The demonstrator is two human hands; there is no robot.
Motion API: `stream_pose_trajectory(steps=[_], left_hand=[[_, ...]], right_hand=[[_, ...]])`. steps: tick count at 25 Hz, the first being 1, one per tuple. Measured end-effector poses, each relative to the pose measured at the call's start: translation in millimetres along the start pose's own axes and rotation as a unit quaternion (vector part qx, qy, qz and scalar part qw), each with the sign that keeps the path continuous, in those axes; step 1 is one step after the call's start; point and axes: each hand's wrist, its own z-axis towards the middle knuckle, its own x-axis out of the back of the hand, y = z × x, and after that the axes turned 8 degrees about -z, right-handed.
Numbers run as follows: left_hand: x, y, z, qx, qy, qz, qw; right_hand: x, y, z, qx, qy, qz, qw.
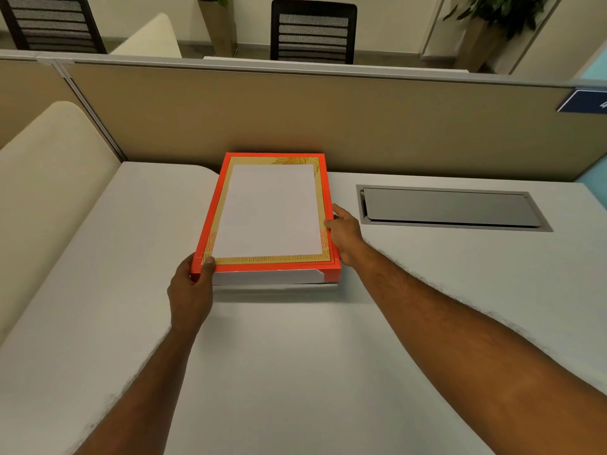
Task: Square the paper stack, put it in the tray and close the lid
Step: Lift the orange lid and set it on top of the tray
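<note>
An orange tray (279, 267) with a gold patterned border lies flat on the white desk (295, 356), against the partition. The white paper stack (271, 208) lies squarely inside the gold border, edges even. The tray's front side (262, 276) looks white, with an orange corner at the right. I cannot tell whether a separate lid is on it. My left hand (190, 290) grips the near left corner, thumb on the orange rim. My right hand (345, 234) holds the right edge, fingers on the rim.
A beige partition (295, 119) runs along the desk's far edge. A grey cable hatch (450, 208) is set into the desk to the right of the tray. A cream rounded divider (49, 178) borders the desk's left side. Chairs and plants stand beyond the partition.
</note>
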Motion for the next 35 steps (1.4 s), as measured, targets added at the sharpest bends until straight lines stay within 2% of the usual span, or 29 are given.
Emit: stream_pose_trajectory(steps=[7,14,21,24,27,31,35], left_hand=[[3,0,-5,-0.008,0.003,0.031,0.999],[-3,-11,-11,0.026,-0.011,0.057,0.998],[-5,-10,4,0.029,-0.042,0.122,0.991],[-14,-1,31,-0.021,-0.083,0.195,0.977],[-32,5,57,-0.098,-0.146,0.304,0.936],[-53,4,86,-0.123,-0.167,0.356,0.911],[-60,11,112,-0.129,-0.187,0.355,0.907]], right_hand=[[0,22,-3,0.067,0.003,-0.06,0.996],[-1,46,-6,0.066,-0.021,-0.092,0.993],[-6,51,3,0.119,0.042,-0.205,0.971],[-3,37,26,0.142,0.038,-0.293,0.945],[-1,14,60,0.166,-0.006,-0.42,0.892],[-4,-25,111,0.205,-0.025,-0.524,0.827],[-2,-30,136,0.204,-0.053,-0.544,0.812]])
